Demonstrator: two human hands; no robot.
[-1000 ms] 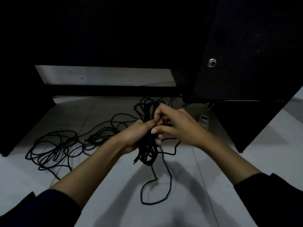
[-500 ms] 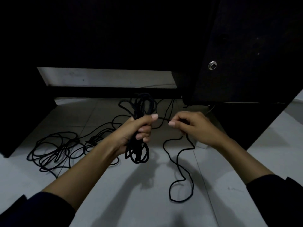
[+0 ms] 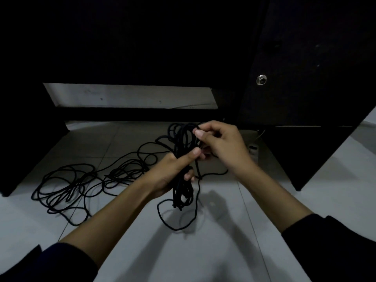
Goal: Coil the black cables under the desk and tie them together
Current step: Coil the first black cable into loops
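Nearest the camera, two forearms in dark sleeves reach forward over the pale grey tiled floor (image 3: 203,259). A single slack loop of thin black cable (image 3: 177,220) lies on the tiles just in front of them, hanging down from the bundle above.

The left hand (image 3: 171,174) is wrapped round the middle of a coiled bundle of black cable (image 3: 183,159), which stands roughly upright, its thumb laid across the front and its fingers curled behind; the lower loops of the bundle dangle below the fist, just above the floor. The right hand (image 3: 221,147) meets it at the top of the bundle, thumb and forefinger pinching a strand of the same black cable against the upper loops. The two hands are together, almost touching at the fingertips.

To the left, a loose tangle of black cable (image 3: 71,188) sprawls on the tiles and trails towards the bundle. A small white plug-like block (image 3: 253,151) sits on the floor behind the right hand; its detail is too dim to tell.

Beyond stands the black desk (image 3: 305,58), with a round metal fitting (image 3: 261,80) on its side panel.
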